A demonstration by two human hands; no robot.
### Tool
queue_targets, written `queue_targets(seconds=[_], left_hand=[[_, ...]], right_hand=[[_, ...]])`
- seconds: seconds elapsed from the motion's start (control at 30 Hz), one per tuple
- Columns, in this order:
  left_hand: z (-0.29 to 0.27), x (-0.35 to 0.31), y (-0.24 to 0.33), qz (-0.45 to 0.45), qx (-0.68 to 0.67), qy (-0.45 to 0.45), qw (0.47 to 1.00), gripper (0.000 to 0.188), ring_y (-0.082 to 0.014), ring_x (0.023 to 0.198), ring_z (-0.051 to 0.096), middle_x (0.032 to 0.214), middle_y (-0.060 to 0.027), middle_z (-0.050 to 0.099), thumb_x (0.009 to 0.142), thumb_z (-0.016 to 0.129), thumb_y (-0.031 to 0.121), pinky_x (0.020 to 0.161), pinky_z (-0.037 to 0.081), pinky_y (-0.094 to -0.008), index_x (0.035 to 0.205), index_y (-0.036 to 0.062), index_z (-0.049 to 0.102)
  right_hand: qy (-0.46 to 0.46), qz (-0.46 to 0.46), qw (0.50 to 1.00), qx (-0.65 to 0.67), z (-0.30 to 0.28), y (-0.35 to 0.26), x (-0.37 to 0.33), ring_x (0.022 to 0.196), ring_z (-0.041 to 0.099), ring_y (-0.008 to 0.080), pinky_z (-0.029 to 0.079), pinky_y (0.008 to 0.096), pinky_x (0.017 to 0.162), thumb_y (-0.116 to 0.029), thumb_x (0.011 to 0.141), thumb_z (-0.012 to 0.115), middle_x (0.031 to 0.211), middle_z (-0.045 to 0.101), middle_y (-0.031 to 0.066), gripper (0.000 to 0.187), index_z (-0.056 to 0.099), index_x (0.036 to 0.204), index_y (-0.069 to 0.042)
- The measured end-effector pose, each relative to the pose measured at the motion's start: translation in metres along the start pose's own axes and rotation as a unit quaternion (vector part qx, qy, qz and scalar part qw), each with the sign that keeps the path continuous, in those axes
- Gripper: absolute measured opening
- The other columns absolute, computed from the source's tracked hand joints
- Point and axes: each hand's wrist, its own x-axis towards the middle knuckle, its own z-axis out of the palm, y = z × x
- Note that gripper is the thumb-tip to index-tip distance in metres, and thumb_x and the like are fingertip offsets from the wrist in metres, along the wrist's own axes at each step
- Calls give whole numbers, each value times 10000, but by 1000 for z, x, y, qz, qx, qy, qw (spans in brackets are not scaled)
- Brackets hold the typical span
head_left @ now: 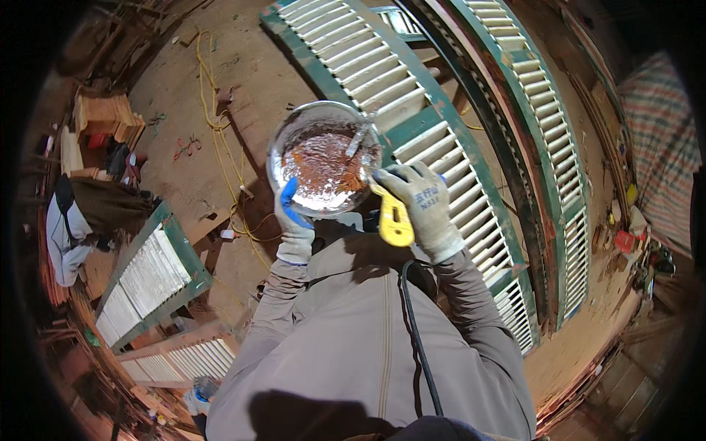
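Observation:
A round metal bowl (278, 158) is held in front of my body. Inside it lies a reddish-brown, wet-looking paste (323, 154) with pale smears around the wall. A whitish, smeared stick-like thing (358, 138) leans in the paste. My left hand (296, 220), in a grey and blue glove, grips the bowl's near left side with the thumb at the rim. My gloved right hand (426, 206) closes around a yellow-handled putty knife (397, 220) at the bowl's right rim. The knife's blade is mostly hidden.
A green-framed shutter with white slats (412, 110) stretches along my right, with another shutter (548, 110) beyond it. More shutters (143, 287) lie at the left. A yellow cord (213, 121) runs over the floor. A wooden stool (107, 114) stands at the far left.

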Motion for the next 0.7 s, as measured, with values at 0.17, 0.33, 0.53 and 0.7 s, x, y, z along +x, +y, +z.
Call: queue_targets(seconds=[0.17, 0.33, 0.53, 0.7], left_hand=[[12, 21, 8, -43, 20, 26, 999, 382, -257, 1168, 639, 1270, -136, 653, 993, 505, 262, 1060, 497, -419, 1253, 8, 623], [10, 35, -1, 77, 133, -51, 987, 356, -227, 1204, 604, 1256, -133, 650, 1020, 484, 214, 1090, 459, -383, 1269, 0, 619], [24, 53, 13, 13, 135, -67, 988, 428, -225, 1250, 584, 1394, -124, 555, 995, 480, 193, 1116, 441, -382, 1383, 21, 530], [26, 73, 18, -9, 135, -101, 986, 443, -239, 1277, 570, 1376, -150, 576, 992, 502, 188, 1133, 431, -394, 1373, -37, 528]], right_hand=[[-27, -83, 996, -32, 3, 3, 26, 968, 631, 228, 506, 385, 807, -259, 797, 718, 1034, 689, -9, 279, 721, 1063, -175], [-77, -156, 983, -60, 20, 3, 59, 1017, 625, 227, 499, 399, 830, -326, 832, 738, 1097, 681, 11, 283, 714, 1046, -143], [-207, -181, 952, -135, 40, 0, 89, 1017, 591, 229, 463, 389, 865, -291, 856, 692, 1084, 652, 13, 247, 717, 1047, -136], [-277, -145, 941, -128, 28, -8, 115, 1037, 592, 229, 463, 392, 877, -268, 859, 675, 1056, 653, 11, 200, 732, 1008, -148]])
